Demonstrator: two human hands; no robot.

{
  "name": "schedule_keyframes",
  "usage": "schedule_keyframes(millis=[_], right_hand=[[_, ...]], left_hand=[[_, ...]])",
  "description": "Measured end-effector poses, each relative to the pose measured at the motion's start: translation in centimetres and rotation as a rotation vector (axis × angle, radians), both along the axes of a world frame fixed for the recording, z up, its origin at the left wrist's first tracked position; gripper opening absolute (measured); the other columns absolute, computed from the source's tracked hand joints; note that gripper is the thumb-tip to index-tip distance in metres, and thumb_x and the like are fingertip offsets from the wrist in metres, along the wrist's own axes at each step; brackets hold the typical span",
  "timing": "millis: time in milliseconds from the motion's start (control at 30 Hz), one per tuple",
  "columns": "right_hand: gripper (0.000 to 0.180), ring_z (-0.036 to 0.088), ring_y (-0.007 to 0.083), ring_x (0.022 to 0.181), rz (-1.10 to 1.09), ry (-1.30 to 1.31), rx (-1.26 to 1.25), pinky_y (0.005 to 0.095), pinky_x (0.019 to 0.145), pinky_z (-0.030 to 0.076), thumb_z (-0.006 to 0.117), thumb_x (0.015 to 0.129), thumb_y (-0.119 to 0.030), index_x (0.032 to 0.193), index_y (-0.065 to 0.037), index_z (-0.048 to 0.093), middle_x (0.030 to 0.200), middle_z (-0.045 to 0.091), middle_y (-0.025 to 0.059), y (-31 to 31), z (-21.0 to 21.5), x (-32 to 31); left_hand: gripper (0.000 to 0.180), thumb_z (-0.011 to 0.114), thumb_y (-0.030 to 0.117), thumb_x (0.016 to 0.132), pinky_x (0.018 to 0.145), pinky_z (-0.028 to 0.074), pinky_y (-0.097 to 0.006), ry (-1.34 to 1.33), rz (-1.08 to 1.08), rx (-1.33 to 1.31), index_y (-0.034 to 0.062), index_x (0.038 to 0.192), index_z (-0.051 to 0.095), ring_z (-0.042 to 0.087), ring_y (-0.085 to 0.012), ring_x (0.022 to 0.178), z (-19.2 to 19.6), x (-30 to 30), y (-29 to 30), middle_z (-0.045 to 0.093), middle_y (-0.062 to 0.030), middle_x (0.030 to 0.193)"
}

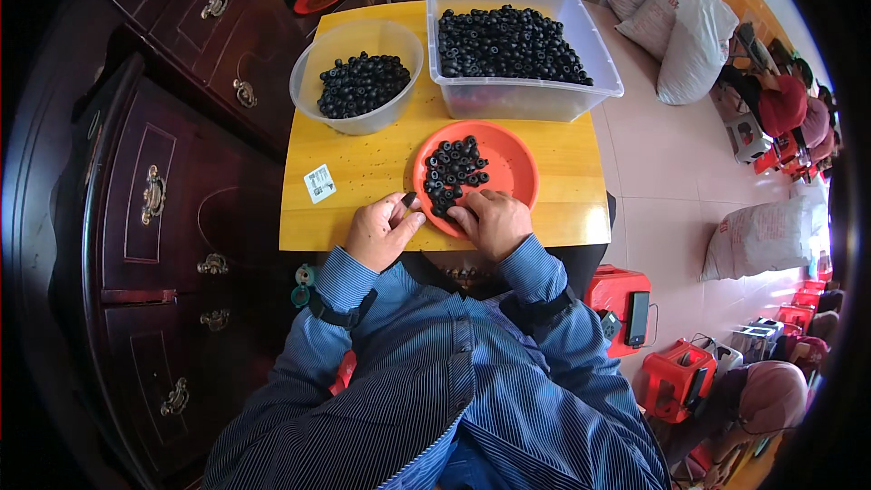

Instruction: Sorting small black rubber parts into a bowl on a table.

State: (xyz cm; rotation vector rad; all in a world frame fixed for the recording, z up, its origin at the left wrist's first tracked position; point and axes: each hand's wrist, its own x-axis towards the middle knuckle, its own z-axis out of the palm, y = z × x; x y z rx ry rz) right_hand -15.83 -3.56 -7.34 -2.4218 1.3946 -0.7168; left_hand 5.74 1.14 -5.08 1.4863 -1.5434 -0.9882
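At the near-left rim of a round orange-red plate (pixel 513 163), my left hand (pixel 379 231) pinches a small black piece (pixel 408 200) between thumb and finger. My right hand (pixel 499 227) reaches over the plate's near side, its fingers curled down against the black pieces; what lies under the fingertips is hidden. Several small black hollow, ring-like pieces (pixel 454 163) are spread over the plate's left half. Behind it, a round translucent tub (pixel 304 95) and a larger rectangular translucent bin (pixel 508 100) hold heaps of similar pieces.
The plate and containers stand on a yellow wooden table (pixel 363 163), with a white label (pixel 319 183) at its left. Dark wooden drawers (pixel 145 200) rise close on the left. To the right are white sacks (pixel 694 45), red stools (pixel 679 377) and other people (pixel 771 390).
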Motion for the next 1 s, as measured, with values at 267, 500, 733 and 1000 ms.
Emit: schedule_keyframes(millis=[267, 500, 733, 1000], right_hand=[[0.034, 0.068, 0.0325, 0.069, -0.073, 0.05, 0.117, 0.0447, 0.062, 0.055, 0.064, 0.09, -0.043, 0.084, -0.01, 0.069, 0.072, 0.068, 0.0132, -1.0, 1.3, 0.4], [0.034, 0.067, 0.0349, 0.068, -0.182, -0.229, 0.217, 0.0444, 0.063, 0.053, 0.064, 0.091, -0.04, 0.078, -0.009, 0.07, 0.068, 0.066, 0.016, -2.5, 0.8, -0.2], [0.04, 0.049, 0.012, 0.054, -0.222, -1.401, 1.048, 0.0267, 0.048, 0.038, 0.05, 0.101, -0.043, 0.076, -0.012, 0.055, 0.066, 0.056, 0.0013, -4.7, 0.9, -1.4], [0.04, 0.063, 0.0223, 0.087, -0.238, -2.157, 1.489, 0.0338, 0.07, 0.053, 0.042, 0.104, -0.042, 0.105, -0.006, 0.06, 0.103, 0.067, 0.0109, -2.9, 1.1, -1.2]], left_hand=[[0.021, 0.071, 0.008, 0.087, 0.053, 0.035, -0.024, -0.029, 0.001, -0.007, -0.0018, 0.104, 0.065, 0.037, -0.0059, 0.058, -0.5, 0.4, 0.6, 0.038, 0.0048, 0.064], [0.021, 0.071, 0.007, 0.086, 0.053, 0.035, -0.024, 0.026, 0.002, 0.0, -0.0022, 0.104, 0.065, 0.037, -0.0061, 0.058, -0.9, 0.5, 1.4, 0.039, 0.0046, 0.063], [0.019, 0.071, 0.007, 0.087, 0.054, 0.035, -0.024, -0.026, -0.033, -0.089, -0.0021, 0.102, 0.066, 0.036, -0.0056, 0.057, -1.5, 1.3, 2.8, 0.037, 0.005, 0.062], [0.02, 0.07, 0.01, 0.088, 0.054, 0.035, -0.023, 0.109, -0.036, -0.031, -0.0036, 0.102, 0.066, 0.038, -0.0039, 0.057, -1.0, 0.7, 4.1, 0.041, 0.0062, 0.062]])
